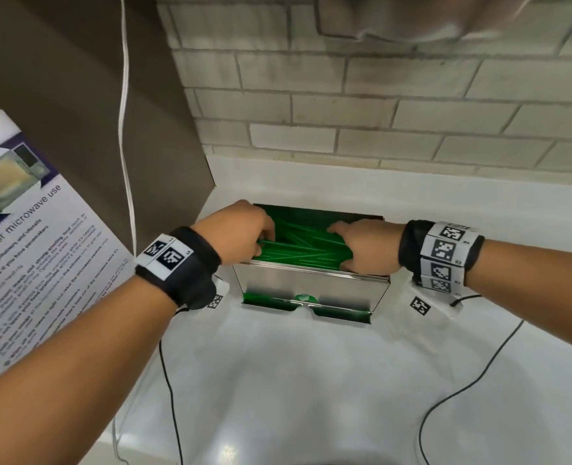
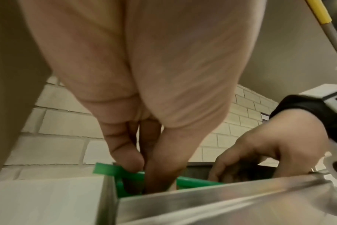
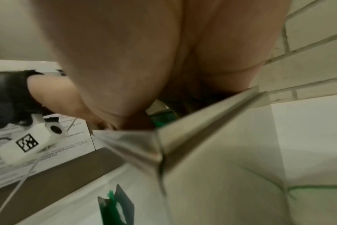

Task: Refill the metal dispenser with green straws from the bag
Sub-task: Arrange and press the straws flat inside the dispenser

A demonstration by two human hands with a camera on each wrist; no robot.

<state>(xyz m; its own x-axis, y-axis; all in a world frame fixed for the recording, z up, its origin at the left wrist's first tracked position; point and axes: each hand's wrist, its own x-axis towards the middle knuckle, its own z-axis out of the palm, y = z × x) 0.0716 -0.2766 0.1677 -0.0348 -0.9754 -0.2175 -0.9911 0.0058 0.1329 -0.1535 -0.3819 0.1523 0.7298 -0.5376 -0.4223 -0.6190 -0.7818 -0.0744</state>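
The metal dispenser (image 1: 311, 286) stands on the white counter with its top open and a layer of green straws (image 1: 301, 246) lying across inside. My left hand (image 1: 264, 243) reaches in at the left end. In the left wrist view its thumb and fingers (image 2: 125, 158) pinch straw ends (image 2: 105, 169). At the right end my right hand (image 1: 340, 245) curls its fingers and thumb round the straws. The dispenser rim (image 3: 211, 109) hides the right fingertips in the right wrist view. More green shows in the front tray (image 1: 271, 302). No bag of straws is plainly in view.
A brown panel (image 1: 76, 112) with a printed microwave notice (image 1: 36, 246) and a white cord (image 1: 125, 129) rises on the left. A brick wall (image 1: 378, 112) stands behind. Black cables (image 1: 462, 380) trail over the counter (image 1: 311, 380). Creased pale plastic (image 1: 428, 323) lies right of the dispenser.
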